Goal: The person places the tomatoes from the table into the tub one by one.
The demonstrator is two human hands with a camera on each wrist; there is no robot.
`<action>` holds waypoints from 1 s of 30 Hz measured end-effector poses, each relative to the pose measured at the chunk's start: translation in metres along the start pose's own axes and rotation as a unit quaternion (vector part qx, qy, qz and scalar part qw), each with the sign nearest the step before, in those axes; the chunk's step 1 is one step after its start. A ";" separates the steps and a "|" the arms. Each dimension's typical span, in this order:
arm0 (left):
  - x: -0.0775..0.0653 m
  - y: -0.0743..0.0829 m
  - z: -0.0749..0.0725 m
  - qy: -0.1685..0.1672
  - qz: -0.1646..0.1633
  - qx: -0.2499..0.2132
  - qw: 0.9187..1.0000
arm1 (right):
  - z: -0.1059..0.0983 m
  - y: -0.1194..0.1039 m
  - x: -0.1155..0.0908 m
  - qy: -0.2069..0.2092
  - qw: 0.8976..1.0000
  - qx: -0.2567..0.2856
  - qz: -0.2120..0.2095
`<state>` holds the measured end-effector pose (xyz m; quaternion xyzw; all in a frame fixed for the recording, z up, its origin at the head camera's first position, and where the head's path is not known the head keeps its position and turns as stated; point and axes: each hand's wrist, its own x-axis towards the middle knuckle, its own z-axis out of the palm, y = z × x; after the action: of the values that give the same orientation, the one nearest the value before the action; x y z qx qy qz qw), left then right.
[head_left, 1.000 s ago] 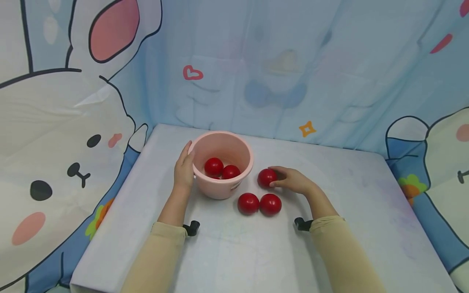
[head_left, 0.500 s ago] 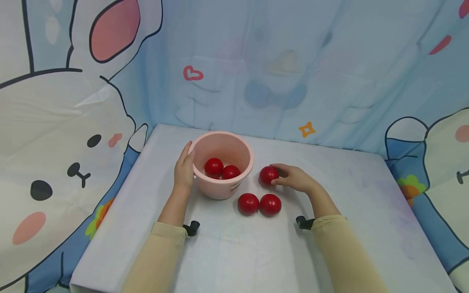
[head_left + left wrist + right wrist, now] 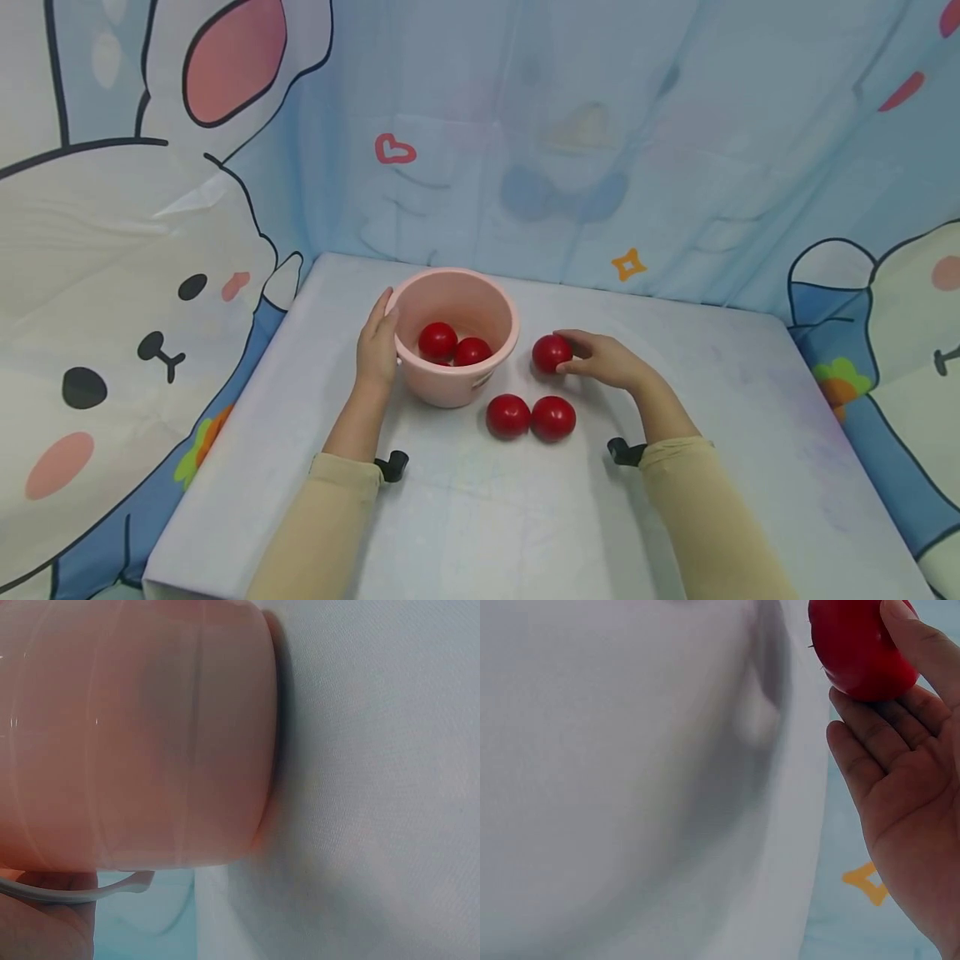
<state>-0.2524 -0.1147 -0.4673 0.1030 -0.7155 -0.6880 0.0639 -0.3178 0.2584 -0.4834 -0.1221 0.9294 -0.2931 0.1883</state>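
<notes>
Pale-blue cartoon backdrop [image 3: 465, 221] behind a white-covered table [image 3: 487, 517]; a person in beige sleeves [image 3: 322, 517] works with both arms extended. Right hand [image 3: 603, 362] pinches a round red fruit [image 3: 551, 354], thumb on one side and fingertips on the other; probably a tomato, judging by the thin dark tips at its edge in the right wrist view. Whether the fruit is clear of the table cannot be told for certain. Left hand [image 3: 377, 354] lies along the outer left wall of a pink bucket [image 3: 446, 387], fingers straight near the rim; a pale handle [image 3: 112, 891] shows in the left wrist view. Key relation: the bucket, upright, stands just left of the pinched fruit, its near rim between the two hands; the right hand approaches the fruit from the right, so nothing visible lies between fruit and rim. Fruit is round, no long axis apparent. Inside the bucket: two red fruits [image 3: 437, 342] plus a sliver of a third. Nearer the person, a side-by-side pair [image 3: 507, 417] of similar fruits rests on the table.
</notes>
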 end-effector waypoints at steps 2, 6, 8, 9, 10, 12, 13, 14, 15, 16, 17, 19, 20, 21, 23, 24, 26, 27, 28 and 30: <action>0.000 -0.001 0.000 -0.001 0.003 -0.001 1.000 | -0.003 -0.002 0.000 0.001 1.000 -0.002 -0.004; 0.002 -0.001 0.000 0.001 0.007 -0.004 1.000 | -0.009 -0.006 0.000 0.002 1.000 -0.007 -0.011; 0.002 -0.001 0.000 0.002 0.004 -0.006 1.000 | -0.013 -0.008 0.000 0.003 1.000 -0.013 -0.013; 0.002 -0.001 0.000 0.002 0.003 -0.007 1.000 | -0.016 -0.010 0.000 0.005 1.000 -0.015 -0.015; 0.001 -0.001 0.000 0.001 0.001 -0.008 1.000 | -0.018 -0.011 -0.001 0.007 1.000 -0.018 -0.016; 0.001 -0.001 0.000 0.001 -0.001 -0.010 1.000 | -0.024 -0.015 -0.001 0.009 1.000 -0.021 -0.020; 0.000 0.000 0.000 0.000 -0.001 -0.010 1.000 | -0.028 -0.017 -0.001 0.013 0.999 -0.024 -0.023; 0.000 0.000 0.000 0.000 0.001 -0.010 1.000 | -0.031 -0.019 -0.002 0.015 0.999 -0.027 -0.027; 0.000 0.000 0.000 0.000 0.003 -0.008 1.000 | -0.034 -0.022 -0.002 0.017 0.999 -0.031 -0.032; -0.001 0.000 0.000 0.001 0.004 -0.007 1.000 | -0.038 -0.024 -0.002 0.020 0.999 -0.034 -0.037; -0.001 0.001 0.000 0.002 0.008 -0.005 1.000 | -0.042 -0.027 -0.002 0.023 0.998 -0.038 -0.042; 0.000 0.000 0.000 0.004 0.012 -0.004 1.000 | -0.049 -0.032 -0.002 0.031 0.997 -0.043 -0.052; 0.000 0.000 0.000 0.006 0.011 -0.004 1.000 | -0.052 -0.035 -0.003 0.033 0.997 -0.045 -0.057; 0.000 0.000 0.000 0.004 0.010 -0.004 1.000 | -0.055 -0.038 -0.003 0.035 0.997 -0.045 -0.060; 0.001 0.000 0.000 0.002 0.006 -0.004 1.000 | -0.059 -0.044 -0.003 0.036 0.996 -0.042 -0.065; 0.001 0.000 0.000 0.002 0.004 -0.005 1.000 | -0.061 -0.047 -0.004 0.036 0.996 -0.041 -0.067; 0.001 0.000 0.000 0.000 0.004 -0.006 1.000 | -0.065 -0.053 -0.004 0.035 0.996 -0.038 -0.069; 0.001 0.000 0.000 0.000 0.004 -0.006 1.000 | -0.066 -0.055 -0.005 0.035 0.996 -0.036 -0.071; 0.002 0.000 0.000 0.001 0.003 -0.005 1.000 | -0.068 -0.058 -0.005 0.034 0.996 -0.033 -0.073; 0.002 0.000 0.000 0.002 0.004 -0.006 1.000 | -0.071 -0.062 -0.005 0.035 0.996 -0.031 -0.077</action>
<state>-0.2538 -0.1155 -0.4676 0.1015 -0.7113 -0.6921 0.0687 -0.3361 0.2459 -0.3914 -0.1890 0.9318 -0.2821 0.1283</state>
